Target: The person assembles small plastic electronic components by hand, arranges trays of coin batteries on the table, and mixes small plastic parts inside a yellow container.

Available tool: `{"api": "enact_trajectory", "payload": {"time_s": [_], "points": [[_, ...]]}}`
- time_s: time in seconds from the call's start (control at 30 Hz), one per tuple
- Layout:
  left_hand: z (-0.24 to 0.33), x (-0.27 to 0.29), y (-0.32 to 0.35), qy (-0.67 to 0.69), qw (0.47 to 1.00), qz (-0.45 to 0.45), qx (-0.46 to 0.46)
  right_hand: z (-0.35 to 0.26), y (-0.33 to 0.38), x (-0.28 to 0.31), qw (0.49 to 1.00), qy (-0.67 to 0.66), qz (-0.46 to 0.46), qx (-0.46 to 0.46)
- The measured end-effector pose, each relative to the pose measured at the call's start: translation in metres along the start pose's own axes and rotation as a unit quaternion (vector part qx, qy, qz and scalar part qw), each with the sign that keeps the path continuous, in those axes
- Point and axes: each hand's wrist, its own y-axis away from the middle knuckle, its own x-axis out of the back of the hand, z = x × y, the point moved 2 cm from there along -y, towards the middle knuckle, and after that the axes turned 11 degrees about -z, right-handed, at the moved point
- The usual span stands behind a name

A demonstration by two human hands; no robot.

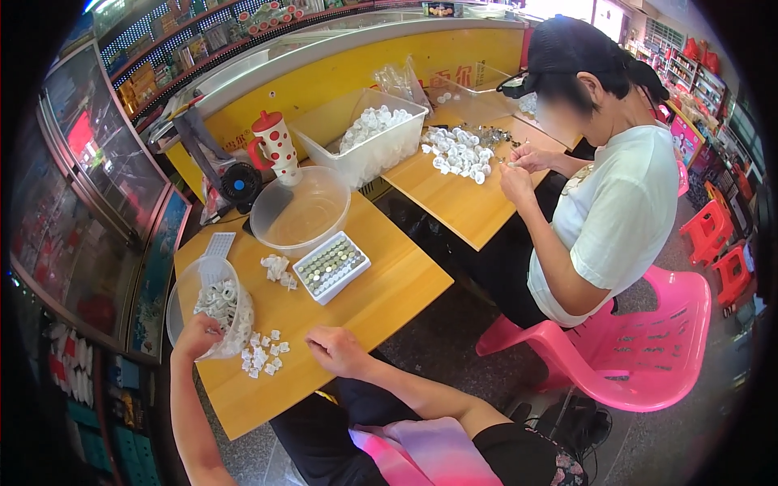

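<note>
My left hand (198, 334) dips over the near rim of a see-through round tub (243, 317) at the table's left edge, its fingers curled together beside a heap of small white plastic parts (217, 298). Whatever sits between those fingertips is hidden. At the table's near edge rests my right hand (336, 350), closed, with its fingers bent under; its inside does not show. Loose small white pieces (261, 356) lie between the two hands. Beyond them stands a white tray (331, 289) packed with rows of small round greenish-silver parts, next to a little white pile (278, 270).
A large see-through basin (267, 223), a red-spotted tumbler (279, 154) and a small black fan (241, 185) stand at the back. At right, a co-worker (608, 194) handles small parts beside white caps (458, 152) and a full bin (413, 134). A pink chair (616, 356) holds them.
</note>
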Motion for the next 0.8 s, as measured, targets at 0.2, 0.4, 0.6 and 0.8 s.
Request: {"api": "enact_trajectory", "payload": {"time_s": [0.2,0.4,0.6,0.8], "points": [[-0.007,0.0,0.003,0.058,0.997,0.042,-0.022,-0.003,-0.001,0.002,1.0,-0.004,-0.007,-0.005],[-0.012,0.011,0.009,0.082,0.991,0.105,-0.029,-0.003,-0.002,0.003,1.0,-0.003,0.006,0.014],[-0.026,0.009,0.013,0.213,0.974,0.074,0.021,-0.003,0.0,0.003,1.0,-0.001,-0.002,0.012],[0.008,0.023,0.042,0.388,0.891,0.222,-0.078,-0.004,0.0,0.001,1.0,-0.009,0.0,0.017]]}}
